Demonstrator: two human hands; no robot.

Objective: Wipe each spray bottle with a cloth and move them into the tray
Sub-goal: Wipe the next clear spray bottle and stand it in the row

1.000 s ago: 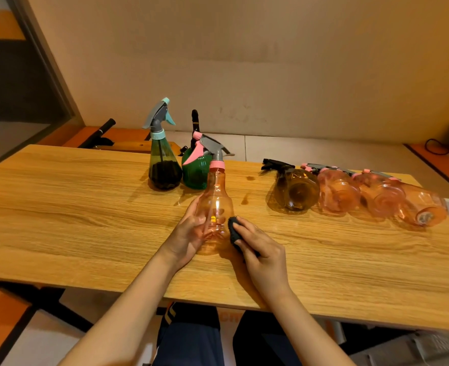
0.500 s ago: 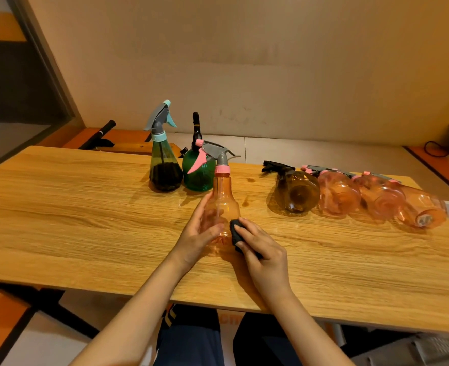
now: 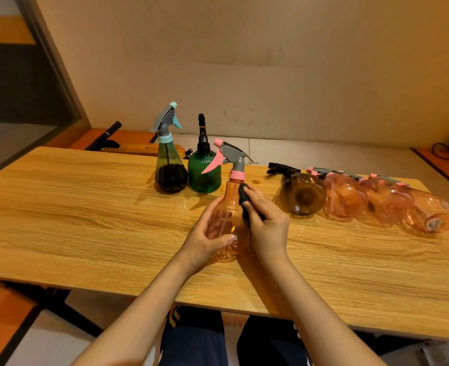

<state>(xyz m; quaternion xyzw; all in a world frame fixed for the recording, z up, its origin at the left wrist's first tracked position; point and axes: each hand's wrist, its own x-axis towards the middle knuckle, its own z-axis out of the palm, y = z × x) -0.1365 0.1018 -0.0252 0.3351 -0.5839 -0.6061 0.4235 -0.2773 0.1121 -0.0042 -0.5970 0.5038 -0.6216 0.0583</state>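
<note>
Right hand: fingers curled round a dark cloth, pressing it against the upper right shoulder of the orange spray bottle, just below the collar.

Left hand: wrapped round the left side of the same bottle's body, thumb lying across its front, fingers behind it.

Orange spray bottle: translucent, upright, near the middle of the desk; pink collar, grey head and pink trigger, nozzle pointing left. Whether its base touches the desk cannot be told; the hands cover the lower part.

Standing bottles, behind and left of the held one: a dark green conical bottle with grey head and teal trigger, dark liquid in its lower part; just beside it on the right, a round green bottle with a black top.

Lying bottles, right of the hands, in a row toward the desk's right edge, bases toward the camera: a brown bottle with black trigger, then three pink-orange bottles, first, second and third, each touching or just beside its neighbour.

Desk: light wood grain, long side running left to right.

Beyond the desk: plain beige wall, a black cable at far right on the floor.

Below the desk's near edge: the person's knees in dark trousers.
</note>
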